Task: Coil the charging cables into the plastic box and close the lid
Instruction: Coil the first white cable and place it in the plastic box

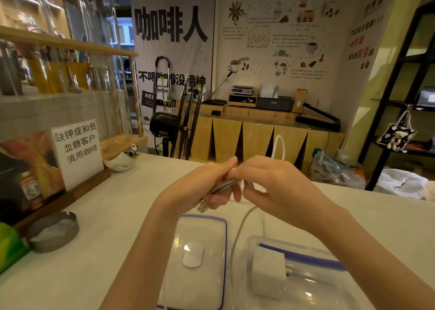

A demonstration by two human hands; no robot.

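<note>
My left hand (pixel 202 182) holds a bundle of grey-white charging cable (pixel 223 184) above the table, its USB plug (pixel 203 207) sticking out below the palm. My right hand (pixel 270 185) pinches the same cable right beside the left. A loose strand (pixel 242 225) hangs from the hands down between the lid and the box. The clear plastic box (pixel 303 286) stands at the lower right with a white charger plug (pixel 268 272) inside. Its clear lid (pixel 211 236) with a blue rim lies flat to the left of the box.
A metal ashtray (pixel 55 231) sits at the left, beside a wooden-based sign (pixel 75 152) and a small panda bowl (pixel 122 160). A green object (pixel 9 246) is at the far left edge. A fan (pixel 179 121) and cabinets stand beyond the table.
</note>
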